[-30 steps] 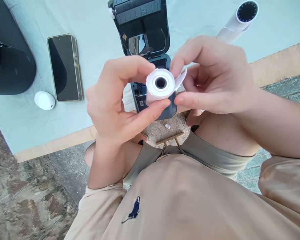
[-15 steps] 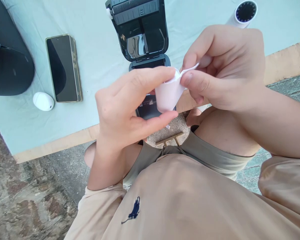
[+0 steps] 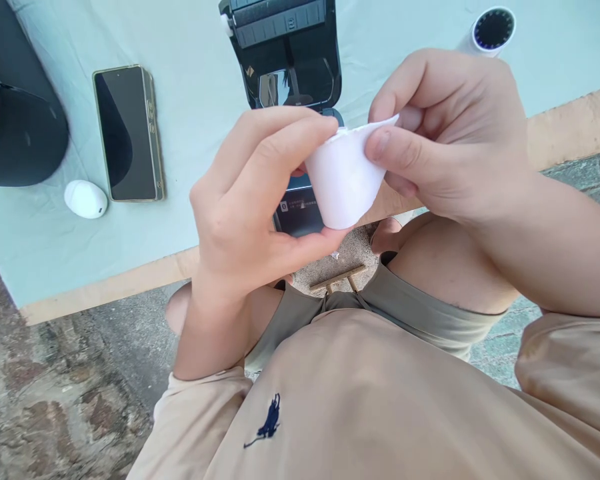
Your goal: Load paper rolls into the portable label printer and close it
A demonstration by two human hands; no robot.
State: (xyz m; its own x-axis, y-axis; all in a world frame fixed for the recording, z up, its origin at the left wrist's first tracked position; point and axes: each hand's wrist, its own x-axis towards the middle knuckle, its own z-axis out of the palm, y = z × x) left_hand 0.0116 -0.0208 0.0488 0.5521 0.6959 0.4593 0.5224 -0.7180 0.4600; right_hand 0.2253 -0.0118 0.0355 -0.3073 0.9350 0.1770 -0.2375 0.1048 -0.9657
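Since a second ago the paper roll has been turned: its open end with the dark core hole faced the camera then, and now only its smooth white curved side shows, slightly larger in view than half a second back. Both hands have stayed close together above the lap.

The left hand wraps the roll from the left, fingers curled over the top and thumb pressed under its lower edge, so the cylinder is clamped between them. The right hand pinches the loose paper end between thumb and forefinger at the roll's upper right, where a thin white flap sticks out.

Just behind the roll, on a pale green, lightly wrinkled cloth, sits a black plastic printer with its lid swung open and a shiny metal part inside. Left of it lie a flat phone with a dark glass face and gold rim, a smooth white egg-shaped case, and a black rounded bag. A white tube with a dark round end lies at the upper right. Rough stone paving shows below the cloth.
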